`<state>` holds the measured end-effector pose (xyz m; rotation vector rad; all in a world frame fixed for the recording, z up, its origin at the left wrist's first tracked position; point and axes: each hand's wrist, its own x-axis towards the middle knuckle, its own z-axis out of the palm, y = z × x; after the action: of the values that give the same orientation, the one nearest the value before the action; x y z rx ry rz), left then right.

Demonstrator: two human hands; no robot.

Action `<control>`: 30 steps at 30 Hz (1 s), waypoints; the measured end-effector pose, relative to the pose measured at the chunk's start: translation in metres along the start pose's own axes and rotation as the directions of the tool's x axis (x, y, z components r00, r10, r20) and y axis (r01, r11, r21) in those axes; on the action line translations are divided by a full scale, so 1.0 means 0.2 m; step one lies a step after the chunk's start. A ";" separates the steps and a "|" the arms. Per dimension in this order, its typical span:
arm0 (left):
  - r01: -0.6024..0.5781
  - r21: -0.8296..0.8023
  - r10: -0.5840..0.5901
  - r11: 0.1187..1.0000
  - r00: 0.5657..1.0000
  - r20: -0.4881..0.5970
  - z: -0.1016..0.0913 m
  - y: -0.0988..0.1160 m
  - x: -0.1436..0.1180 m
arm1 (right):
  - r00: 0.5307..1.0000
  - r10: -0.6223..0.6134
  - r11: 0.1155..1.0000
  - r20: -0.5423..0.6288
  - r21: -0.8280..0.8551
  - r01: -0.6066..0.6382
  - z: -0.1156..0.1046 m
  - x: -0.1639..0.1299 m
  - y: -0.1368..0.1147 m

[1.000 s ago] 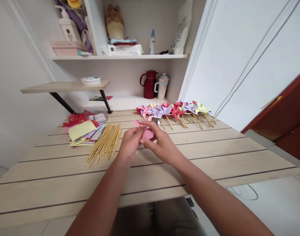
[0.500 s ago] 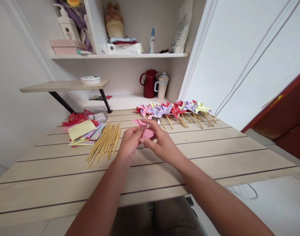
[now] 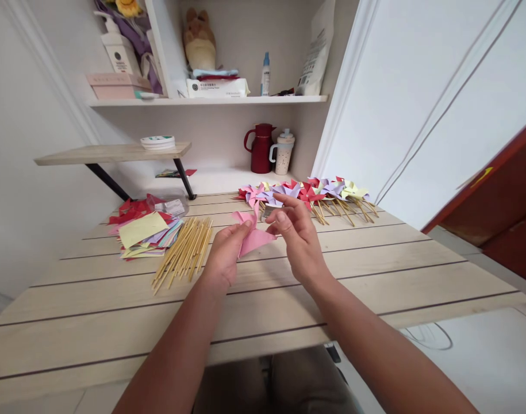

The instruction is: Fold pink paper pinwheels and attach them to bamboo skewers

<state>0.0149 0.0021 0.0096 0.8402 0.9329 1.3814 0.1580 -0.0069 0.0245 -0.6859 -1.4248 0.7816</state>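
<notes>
A pink paper pinwheel (image 3: pixel 256 240) without a stick is pinched between the thumb and fingers of my left hand (image 3: pixel 225 250). Just right of the paper, my right hand (image 3: pixel 299 236) is lifted with its fingers apart, and nothing shows in it. Behind that hand sits a small clear container (image 3: pixel 272 213), partly hidden. Finished pinwheels (image 3: pixel 310 194) in pink, purple, red and pale yellow lie in a row at the back right, on sticks. To the left of my left hand is a bundle of thin wooden sticks (image 3: pixel 183 250).
Stacked coloured paper sheets (image 3: pixel 142 231) lie at the left, beside a clear plastic package (image 3: pixel 173 206). A small raised wooden shelf (image 3: pixel 116 152) stands behind them. At the back are a dark red jug (image 3: pixel 261 149) and a speckled cup (image 3: pixel 283 154).
My right hand has let go of the pink paper and moved right, its fingers opening. The paper's blades are spread wider, and my left hand still holds it.
</notes>
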 end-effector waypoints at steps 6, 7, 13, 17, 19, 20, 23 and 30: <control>0.036 -0.052 -0.036 0.998 0.999 -0.005 0.00 0.01 0.00 | 0.995 0.050 0.994 -0.087 0.097 -0.042 -0.01 0.01 0.02; 0.037 -0.056 -0.037 0.998 0.999 -0.008 0.00 0.01 0.00 | 0.994 0.054 0.993 -0.093 0.105 -0.045 -0.01 0.01 0.02; 0.021 -0.061 -0.023 0.998 0.999 -0.036 0.01 0.01 0.00 | 0.989 0.073 0.996 -0.132 0.060 -0.065 -0.01 0.02 0.03; 0.033 -0.067 -0.037 0.997 0.998 -0.054 0.01 0.02 0.00 | 0.979 0.088 0.996 -0.184 0.041 -0.082 -0.02 0.03 0.04; 0.032 -0.070 -0.036 0.997 0.998 -0.055 0.01 0.01 0.00 | 0.974 0.104 0.994 -0.199 0.040 -0.098 -0.02 0.04 0.05; 0.028 -0.067 -0.032 0.997 0.998 -0.055 0.01 0.01 0.00 | 0.973 0.111 0.994 -0.200 0.042 -0.105 -0.02 0.04 0.05; 0.015 -0.054 -0.018 0.998 0.998 -0.054 0.01 0.01 0.00 | 0.979 0.117 0.993 -0.165 0.055 -0.109 -0.02 0.03 0.05; 0.000 -0.039 -0.002 0.999 0.999 -0.047 0.01 0.01 0.00 | 0.986 0.121 0.988 -0.112 0.111 -0.109 -0.01 0.03 0.05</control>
<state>0.0156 0.0013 0.0126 0.7803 0.9399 1.4193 0.1599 0.0042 0.0199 -0.7266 -1.2361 0.8849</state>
